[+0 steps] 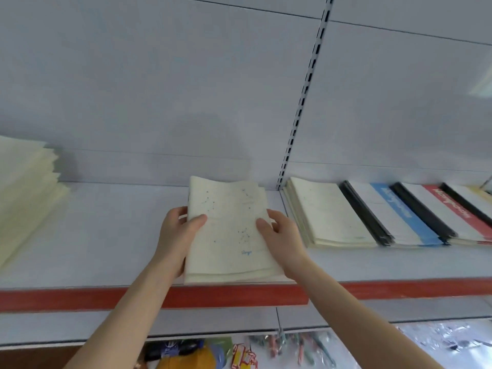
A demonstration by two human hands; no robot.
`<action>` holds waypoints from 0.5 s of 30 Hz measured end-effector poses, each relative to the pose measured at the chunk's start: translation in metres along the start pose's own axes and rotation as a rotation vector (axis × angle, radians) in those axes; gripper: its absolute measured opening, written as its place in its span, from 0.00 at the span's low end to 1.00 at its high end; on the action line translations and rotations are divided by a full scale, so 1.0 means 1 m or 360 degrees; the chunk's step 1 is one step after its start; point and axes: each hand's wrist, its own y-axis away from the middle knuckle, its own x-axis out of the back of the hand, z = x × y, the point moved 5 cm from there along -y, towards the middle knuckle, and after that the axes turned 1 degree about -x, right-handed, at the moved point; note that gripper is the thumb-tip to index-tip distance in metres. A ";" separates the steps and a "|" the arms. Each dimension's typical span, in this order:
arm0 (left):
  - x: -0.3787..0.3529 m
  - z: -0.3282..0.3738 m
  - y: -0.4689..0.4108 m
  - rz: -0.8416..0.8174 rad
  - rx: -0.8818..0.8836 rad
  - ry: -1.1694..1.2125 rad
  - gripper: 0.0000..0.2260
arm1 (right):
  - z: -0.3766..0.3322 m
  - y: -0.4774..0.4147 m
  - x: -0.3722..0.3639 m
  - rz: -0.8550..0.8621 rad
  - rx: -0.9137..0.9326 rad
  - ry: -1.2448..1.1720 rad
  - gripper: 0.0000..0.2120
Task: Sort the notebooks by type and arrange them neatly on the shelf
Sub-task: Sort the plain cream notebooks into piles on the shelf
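Note:
A small stack of cream notebooks (pixel 229 235) printed with blue constellation dots lies over the middle of the white shelf (pixel 106 235). My left hand (pixel 177 235) grips the stack's left edge, thumb on the top cover. On the right edge, my right hand (pixel 282 238) holds it the same way. To the right lies another cream stack (pixel 332 211), then overlapping black-spined notebooks with a blue band (pixel 399 209) and a red band (pixel 458 206). A pile of plain cream notebooks (pixel 26 187) sits at the far left.
The shelf has a red front strip (pixel 80 296) and a slotted upright (pixel 300 102) in the grey back panel. Below the shelf hang packets of pens and small stationery (pixel 287 344). Bare shelf shows between the far-left pile and the held stack.

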 end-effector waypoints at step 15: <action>-0.048 -0.037 -0.079 -0.0207 -0.0081 -0.0651 0.09 | 0.015 -0.069 0.011 0.0140 -0.0087 0.0491 0.15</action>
